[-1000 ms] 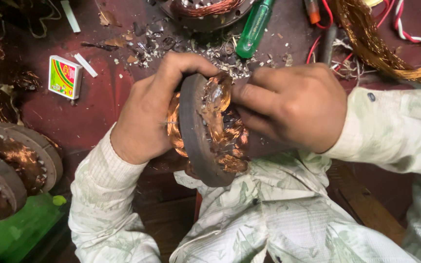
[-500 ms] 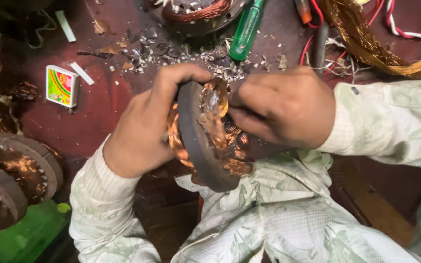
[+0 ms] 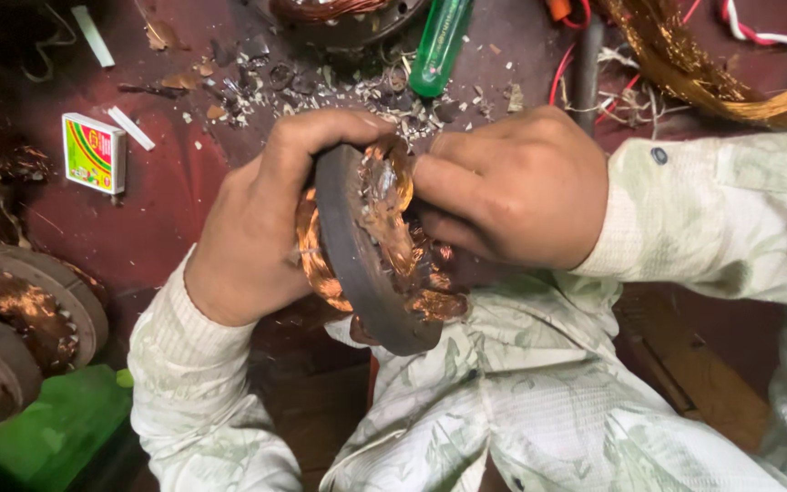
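A view from above looks down at a person's two hands working on a round motor stator [image 3: 357, 264], a dark grey metal ring packed with shiny copper wire windings. The stator stands on its edge, tilted, in the middle of the view, resting against the person's lap, which is covered by pale patterned cloth. The left hand [image 3: 261, 228] wraps around the stator's rim from the left, fingers curled over the top edge and palm against the copper coil on that side. The right hand [image 3: 516, 187] is closed tight, its fingertips pinching into the copper windings [image 3: 389, 196] on the stator's right face; what exactly they pinch is hidden.

Beyond the hands lies a dark red surface [image 3: 175, 200] scattered with small grey scraps. A green-handled screwdriver [image 3: 439, 46] lies near the top centre, just beyond the right hand. A small colourful matchbox [image 3: 93, 152] sits to the left, well apart from the hands. Loose bundles of copper wire [image 3: 703, 73] and red wires [image 3: 567, 64] lie at the upper right. Two more round stators [image 3: 20, 319] with copper coils rest at the lower left, beside a green object [image 3: 47, 428]
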